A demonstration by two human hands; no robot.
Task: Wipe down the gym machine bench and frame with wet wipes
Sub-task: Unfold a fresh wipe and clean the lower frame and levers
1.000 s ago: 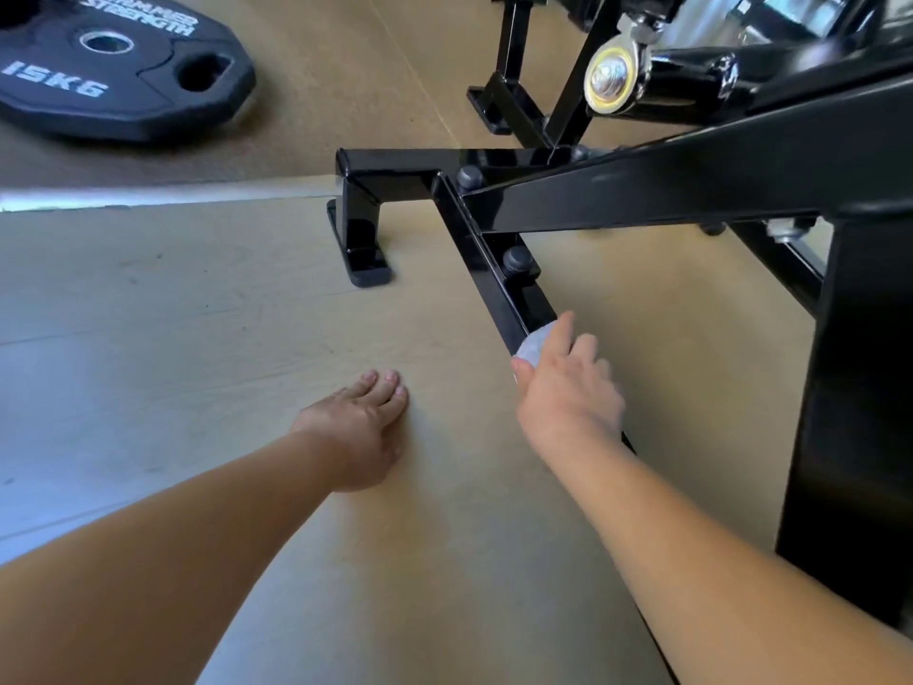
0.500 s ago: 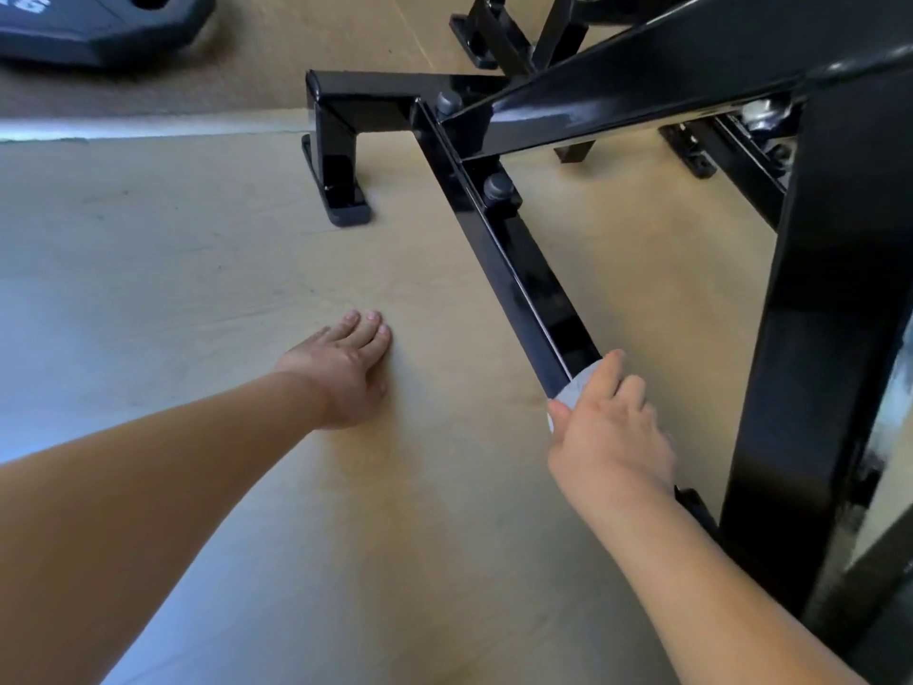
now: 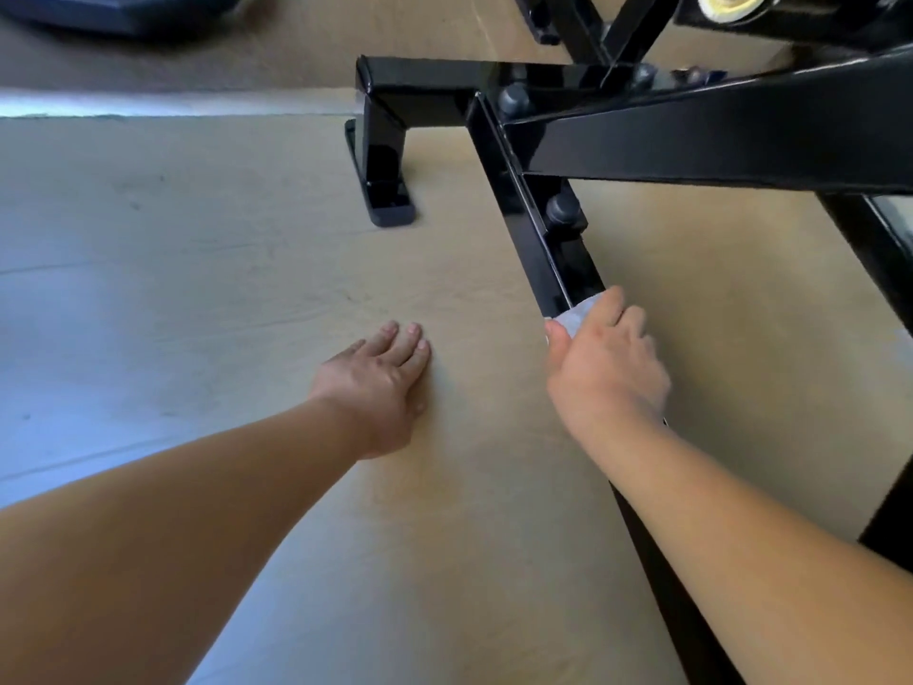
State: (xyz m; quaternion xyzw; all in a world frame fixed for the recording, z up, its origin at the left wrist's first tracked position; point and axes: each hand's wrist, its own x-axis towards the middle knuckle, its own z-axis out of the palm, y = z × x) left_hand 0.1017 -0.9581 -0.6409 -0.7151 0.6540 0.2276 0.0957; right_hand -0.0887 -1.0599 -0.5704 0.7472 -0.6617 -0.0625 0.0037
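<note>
A: How much room is there around the bar?
B: Plenty. Open floor spreads left of the low frame rail: pale wood-look boards, smooth, with faint seams. To the right is another bare patch, bounded by a slanted beam above and a black upright at the picture's edge.
A: And the frame itself?
B: Square tube, glossy black, with straight hard edges. The rail runs from a crossbar with a flat-plated foot down toward the person. Rounded bolt caps sit on it near the joint.
A: Where's the wipe?
B: The wet wipe, a small bunched white pad, lies on the rail's top face just below the nearer cap, under the right hand. That hand's fingers curl over it, and the thumb hooks the rail's left edge, gripping the wipe against the metal.
A: The other hand?
B: The left hand lies flat on the floor, left of the rail and apart from it, fingers straight, holding nothing.
A: Anything else?
B: A dark weight plate sits at the top left, beyond a pale threshold strip.
</note>
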